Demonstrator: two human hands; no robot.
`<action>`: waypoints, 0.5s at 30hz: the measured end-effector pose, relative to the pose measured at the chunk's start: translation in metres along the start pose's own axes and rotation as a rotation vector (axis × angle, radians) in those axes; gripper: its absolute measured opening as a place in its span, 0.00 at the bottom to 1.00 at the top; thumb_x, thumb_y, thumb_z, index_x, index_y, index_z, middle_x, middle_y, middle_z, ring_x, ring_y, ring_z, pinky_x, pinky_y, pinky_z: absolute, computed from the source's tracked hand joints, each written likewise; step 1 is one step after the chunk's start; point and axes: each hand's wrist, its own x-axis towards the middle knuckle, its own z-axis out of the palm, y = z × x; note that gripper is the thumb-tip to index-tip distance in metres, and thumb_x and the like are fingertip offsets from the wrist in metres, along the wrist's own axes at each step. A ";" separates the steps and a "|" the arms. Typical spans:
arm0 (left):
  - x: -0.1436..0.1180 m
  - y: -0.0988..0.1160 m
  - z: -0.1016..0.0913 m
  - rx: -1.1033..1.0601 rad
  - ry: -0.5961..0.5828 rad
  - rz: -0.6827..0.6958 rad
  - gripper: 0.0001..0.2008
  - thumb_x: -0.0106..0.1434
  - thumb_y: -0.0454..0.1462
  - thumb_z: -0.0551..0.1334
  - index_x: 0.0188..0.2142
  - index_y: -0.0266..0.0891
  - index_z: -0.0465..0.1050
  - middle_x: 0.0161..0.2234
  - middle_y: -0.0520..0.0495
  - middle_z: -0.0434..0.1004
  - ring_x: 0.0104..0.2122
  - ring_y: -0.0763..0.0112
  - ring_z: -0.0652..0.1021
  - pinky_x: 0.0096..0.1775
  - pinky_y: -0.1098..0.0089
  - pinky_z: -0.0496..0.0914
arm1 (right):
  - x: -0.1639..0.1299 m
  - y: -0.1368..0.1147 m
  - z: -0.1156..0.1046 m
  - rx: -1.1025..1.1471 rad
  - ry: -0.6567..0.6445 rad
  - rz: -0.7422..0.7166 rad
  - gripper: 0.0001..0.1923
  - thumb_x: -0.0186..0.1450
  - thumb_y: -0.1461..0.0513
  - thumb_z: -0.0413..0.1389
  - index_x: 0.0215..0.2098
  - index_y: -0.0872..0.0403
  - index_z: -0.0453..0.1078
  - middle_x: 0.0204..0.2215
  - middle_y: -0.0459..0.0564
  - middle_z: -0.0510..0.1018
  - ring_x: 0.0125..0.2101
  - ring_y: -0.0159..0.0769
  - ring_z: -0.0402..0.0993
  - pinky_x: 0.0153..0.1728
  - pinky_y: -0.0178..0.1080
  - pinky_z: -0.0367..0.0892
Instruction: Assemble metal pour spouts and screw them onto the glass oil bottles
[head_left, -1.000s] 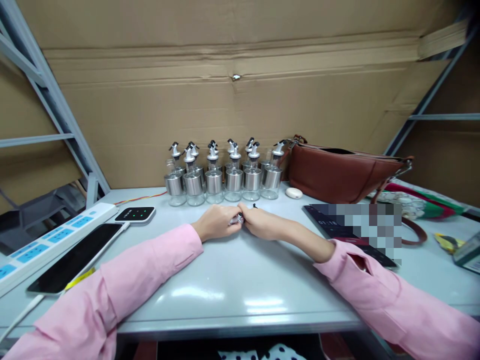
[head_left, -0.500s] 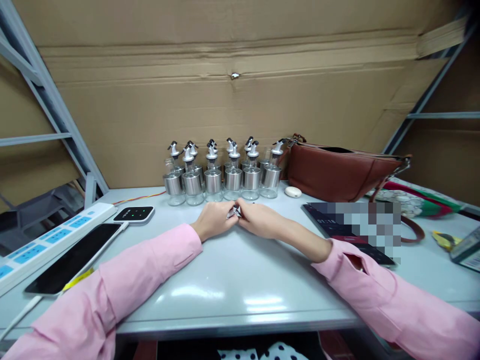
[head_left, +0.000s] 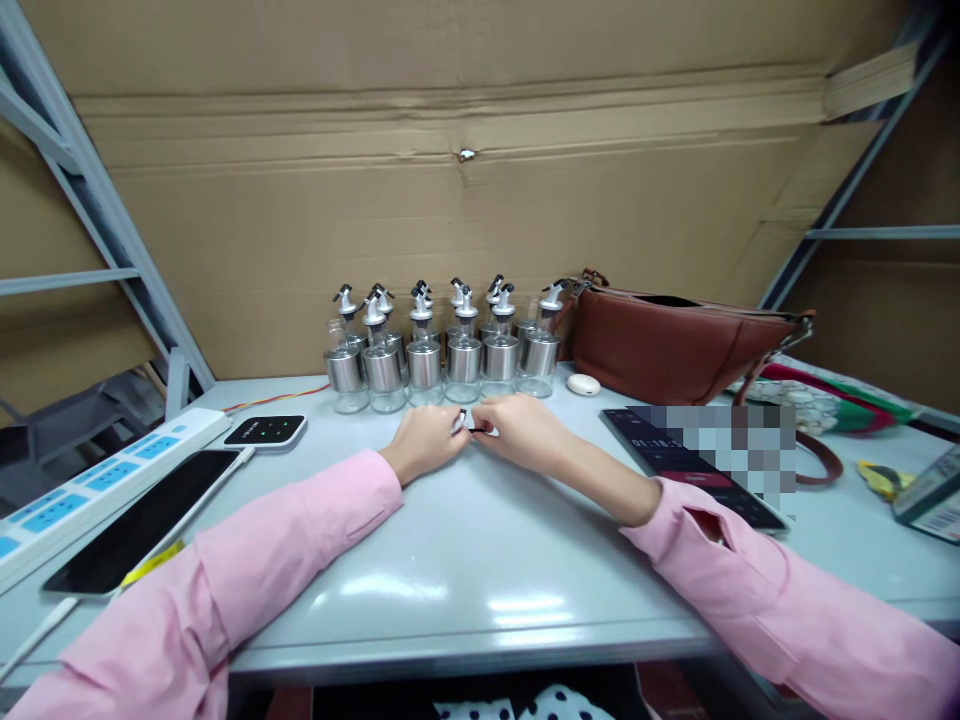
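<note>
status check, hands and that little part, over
Left hand and right hand together pinch a small silver part above the table. Bottles right behind. Nothing between.

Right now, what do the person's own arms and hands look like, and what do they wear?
Both arms are in long pink sleeves of a soft, shirt-like cloth, creased along the forearms. The left sleeve ends in a plain cuff at the wrist; the right sleeve shows a small slit near its cuff. The left hand and right hand are bare: no gloves, and no rings or watch that I can see.
</note>
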 end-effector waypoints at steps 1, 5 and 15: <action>0.000 0.000 0.000 0.000 0.005 0.000 0.10 0.60 0.40 0.52 0.31 0.38 0.70 0.31 0.45 0.77 0.32 0.62 0.77 0.28 0.69 0.61 | 0.000 0.000 0.000 -0.013 -0.016 0.010 0.06 0.61 0.63 0.52 0.28 0.54 0.69 0.30 0.48 0.76 0.30 0.34 0.71 0.26 0.34 0.48; 0.000 0.000 0.001 -0.005 0.013 0.015 0.09 0.60 0.39 0.53 0.31 0.39 0.69 0.31 0.46 0.77 0.32 0.62 0.77 0.27 0.70 0.59 | -0.001 0.000 0.001 0.052 -0.039 0.028 0.05 0.59 0.65 0.52 0.30 0.54 0.70 0.31 0.47 0.77 0.31 0.34 0.70 0.27 0.33 0.50; -0.001 0.000 0.001 -0.006 0.016 0.014 0.08 0.59 0.38 0.52 0.30 0.38 0.68 0.31 0.46 0.77 0.31 0.63 0.76 0.27 0.69 0.57 | 0.000 0.001 0.009 0.251 -0.052 -0.054 0.06 0.60 0.64 0.52 0.30 0.57 0.71 0.28 0.50 0.75 0.27 0.31 0.67 0.27 0.31 0.54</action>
